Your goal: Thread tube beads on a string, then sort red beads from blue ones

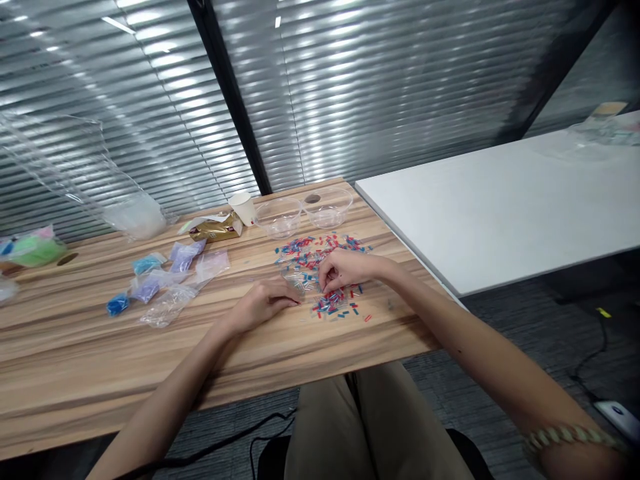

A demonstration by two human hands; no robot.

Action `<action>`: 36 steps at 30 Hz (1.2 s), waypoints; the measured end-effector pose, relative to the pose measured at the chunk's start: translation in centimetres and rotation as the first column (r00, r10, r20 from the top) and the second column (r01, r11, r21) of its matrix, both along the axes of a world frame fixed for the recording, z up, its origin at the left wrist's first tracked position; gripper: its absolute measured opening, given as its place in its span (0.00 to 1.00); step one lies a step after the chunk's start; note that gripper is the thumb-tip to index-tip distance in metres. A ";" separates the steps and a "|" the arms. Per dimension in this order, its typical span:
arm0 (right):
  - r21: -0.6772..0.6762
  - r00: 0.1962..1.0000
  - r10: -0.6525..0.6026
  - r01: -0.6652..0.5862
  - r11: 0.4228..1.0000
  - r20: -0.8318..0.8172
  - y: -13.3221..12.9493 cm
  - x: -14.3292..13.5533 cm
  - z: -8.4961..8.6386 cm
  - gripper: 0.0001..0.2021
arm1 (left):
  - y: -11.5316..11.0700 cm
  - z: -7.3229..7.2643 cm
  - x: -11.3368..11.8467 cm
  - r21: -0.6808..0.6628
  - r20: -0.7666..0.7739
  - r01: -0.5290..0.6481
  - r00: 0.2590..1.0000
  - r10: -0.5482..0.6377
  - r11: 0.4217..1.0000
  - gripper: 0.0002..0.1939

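A loose pile of small red, blue and clear tube-like pieces (330, 305) is spread on the wooden table (240, 367). My left hand (267, 301) rests at the pile's left edge, its thumb and fingers pinched together. A tiny red bit shows at those fingertips, too small to name. Over the middle of the pile, my right hand (345, 268) has its fingers curled and pinched down among the pieces. What it holds, if anything, is hidden. Behind the pile stand two clear plastic bowls (327, 208), side by side.
Left of the pile lie small bags of blue and purple material (187, 257) and a crumpled clear bag (167, 305). A paper cup (243, 208) and a gold packet (216, 228) stand at the back. A white table (500, 207) adjoins on the right.
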State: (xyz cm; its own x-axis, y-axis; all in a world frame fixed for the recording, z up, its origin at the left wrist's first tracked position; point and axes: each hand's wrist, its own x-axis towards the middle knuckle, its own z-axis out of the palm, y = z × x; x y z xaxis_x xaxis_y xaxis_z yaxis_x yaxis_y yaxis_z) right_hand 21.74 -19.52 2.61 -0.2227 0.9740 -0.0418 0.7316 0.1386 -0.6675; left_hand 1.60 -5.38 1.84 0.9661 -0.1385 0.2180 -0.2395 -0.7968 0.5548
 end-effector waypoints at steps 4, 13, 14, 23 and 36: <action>-0.013 1.000 -0.005 0.005 1.000 0.002 0.1 0.2 -0.3 0.07 | 0.0 0.1 0.0 -0.027 -0.045 -0.018 0.999 0.017 0.999 0.07; -0.031 1.000 -0.007 0.008 0.999 0.005 0.1 0.3 -0.7 0.07 | 0.0 0.1 -0.1 -0.032 -0.103 -0.008 0.995 0.005 0.999 0.07; -0.033 1.000 -0.007 0.007 0.999 0.005 0.1 0.2 -0.7 0.07 | 0.0 0.2 -0.1 -0.035 -0.109 -0.010 0.994 0.006 0.999 0.06; 0.066 0.999 -0.030 0.029 0.997 0.021 0.1 -0.9 -0.1 0.05 | -0.4 0.5 -0.1 -0.034 -0.111 0.007 0.994 -0.010 0.999 0.08; 0.306 0.998 -0.055 0.063 0.950 -0.033 0.7 -2.7 -1.5 0.04 | 0.1 -0.1 -0.1 -0.017 -0.134 -0.111 0.985 0.108 0.994 0.04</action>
